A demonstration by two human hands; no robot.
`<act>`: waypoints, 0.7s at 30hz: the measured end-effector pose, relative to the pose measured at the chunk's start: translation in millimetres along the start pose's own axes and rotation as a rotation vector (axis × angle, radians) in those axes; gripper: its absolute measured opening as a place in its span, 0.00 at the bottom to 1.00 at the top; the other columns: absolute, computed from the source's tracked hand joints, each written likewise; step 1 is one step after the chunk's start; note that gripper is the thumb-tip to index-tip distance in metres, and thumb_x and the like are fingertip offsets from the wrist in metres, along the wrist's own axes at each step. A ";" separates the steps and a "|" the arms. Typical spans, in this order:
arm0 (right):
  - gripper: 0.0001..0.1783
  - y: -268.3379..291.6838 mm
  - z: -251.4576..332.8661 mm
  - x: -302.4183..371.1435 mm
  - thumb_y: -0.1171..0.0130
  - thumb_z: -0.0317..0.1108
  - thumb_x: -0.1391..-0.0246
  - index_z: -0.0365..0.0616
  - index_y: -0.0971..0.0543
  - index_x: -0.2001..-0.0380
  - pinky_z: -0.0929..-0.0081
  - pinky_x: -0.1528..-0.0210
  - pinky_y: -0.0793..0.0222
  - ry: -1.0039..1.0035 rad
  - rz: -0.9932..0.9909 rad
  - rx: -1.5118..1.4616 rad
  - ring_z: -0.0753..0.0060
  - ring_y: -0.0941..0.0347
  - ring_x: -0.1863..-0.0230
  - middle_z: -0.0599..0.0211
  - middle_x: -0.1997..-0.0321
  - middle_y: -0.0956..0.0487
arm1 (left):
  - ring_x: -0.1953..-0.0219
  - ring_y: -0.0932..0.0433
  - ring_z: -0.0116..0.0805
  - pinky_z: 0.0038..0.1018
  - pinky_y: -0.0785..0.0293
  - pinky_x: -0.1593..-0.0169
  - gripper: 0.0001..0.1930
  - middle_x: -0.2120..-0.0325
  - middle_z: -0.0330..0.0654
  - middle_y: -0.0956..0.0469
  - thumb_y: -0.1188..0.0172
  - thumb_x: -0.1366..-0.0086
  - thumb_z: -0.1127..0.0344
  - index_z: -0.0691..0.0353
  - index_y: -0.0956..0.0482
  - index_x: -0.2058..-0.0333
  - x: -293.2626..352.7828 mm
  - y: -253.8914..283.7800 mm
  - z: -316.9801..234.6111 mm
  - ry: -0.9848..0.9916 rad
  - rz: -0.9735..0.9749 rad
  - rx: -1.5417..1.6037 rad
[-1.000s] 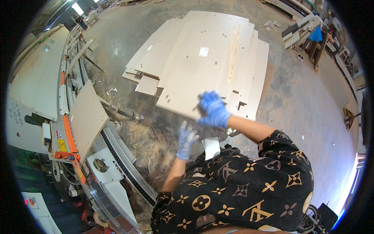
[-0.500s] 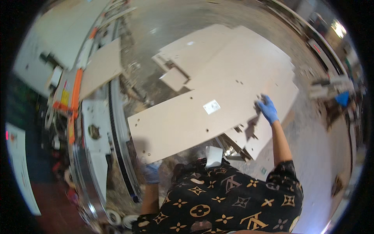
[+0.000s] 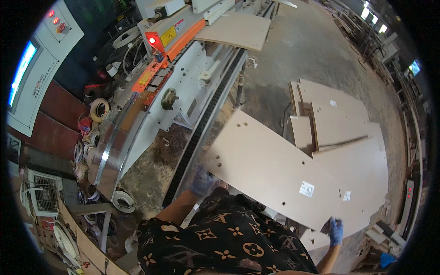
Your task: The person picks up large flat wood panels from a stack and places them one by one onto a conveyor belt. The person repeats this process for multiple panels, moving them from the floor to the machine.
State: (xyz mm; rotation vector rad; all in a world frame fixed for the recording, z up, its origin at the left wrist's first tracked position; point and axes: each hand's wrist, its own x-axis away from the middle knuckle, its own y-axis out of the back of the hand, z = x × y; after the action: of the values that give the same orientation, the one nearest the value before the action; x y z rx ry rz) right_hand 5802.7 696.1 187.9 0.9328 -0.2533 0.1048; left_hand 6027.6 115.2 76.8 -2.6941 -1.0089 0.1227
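Observation:
A long beige wooden panel (image 3: 268, 162) with several drilled holes and a white label slants across the middle, over a stack of similar panels (image 3: 366, 158). Blurred by motion, my left hand (image 3: 201, 181) in a blue glove grips the panel's near left edge; its fingertips are hidden. At the panel's near right corner, my gloved right hand (image 3: 336, 231) is closed on the edge, its palm side dark. A second white label (image 3: 347, 195) shows on the stack beside the held panel.
On the left runs a white and orange machine (image 3: 181, 43) with a dark conveyor track (image 3: 201, 126) close to the panel's left end. Another beige board (image 3: 240, 30) lies on its far part. A control cabinet (image 3: 46, 64), tape rolls (image 3: 99, 110) and a fan (image 3: 43, 190) stand farther left.
My view has turned left, bringing the control cabinet in. The panel has shifted left across the stack, uncovering another label. My right hand is now at its near right corner.

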 end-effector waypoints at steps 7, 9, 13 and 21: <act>0.21 -34.8 53.5 21.8 0.42 0.52 0.44 0.44 0.28 0.70 0.76 0.89 0.38 -0.272 -0.089 -0.202 0.75 0.33 0.87 0.65 0.81 0.25 | 0.76 0.25 0.26 0.24 0.28 0.74 0.20 0.74 0.40 0.22 0.51 0.31 0.50 0.64 0.27 0.57 -90.7 9.3 0.7 0.299 0.086 0.435; 0.16 -48.6 88.2 13.7 0.44 0.47 0.41 0.44 0.28 0.66 0.78 0.88 0.39 -0.189 -0.149 -0.387 0.78 0.34 0.87 0.68 0.81 0.26 | 0.78 0.28 0.20 0.18 0.31 0.76 0.17 0.74 0.35 0.24 0.51 0.32 0.51 0.60 0.26 0.58 -111.2 26.9 2.4 0.292 -0.035 0.290; 0.18 -82.9 179.1 -25.1 0.45 0.38 0.39 0.43 0.31 0.49 0.84 0.84 0.46 0.001 0.016 -0.517 0.87 0.40 0.83 0.79 0.78 0.31 | 0.62 0.26 0.30 0.26 0.29 0.60 0.18 0.62 0.40 0.25 0.50 0.32 0.54 0.62 0.27 0.53 -142.7 111.6 21.6 0.188 -0.125 0.216; 0.23 -302.1 333.7 -97.7 0.42 0.38 0.41 0.41 0.32 0.45 0.73 0.57 0.30 0.045 0.452 -0.758 0.72 0.29 0.56 0.65 0.54 0.24 | 0.44 0.31 0.38 0.37 0.31 0.43 0.34 0.43 0.43 0.32 0.48 0.35 0.41 0.58 0.38 0.38 -209.8 236.3 -17.0 -0.044 -0.809 0.461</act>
State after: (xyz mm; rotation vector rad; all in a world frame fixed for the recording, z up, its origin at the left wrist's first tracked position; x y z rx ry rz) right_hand 5711.6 250.3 116.4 0.1077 -0.4206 0.4142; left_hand 6021.8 -197.1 26.3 -1.7329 -1.7387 0.2183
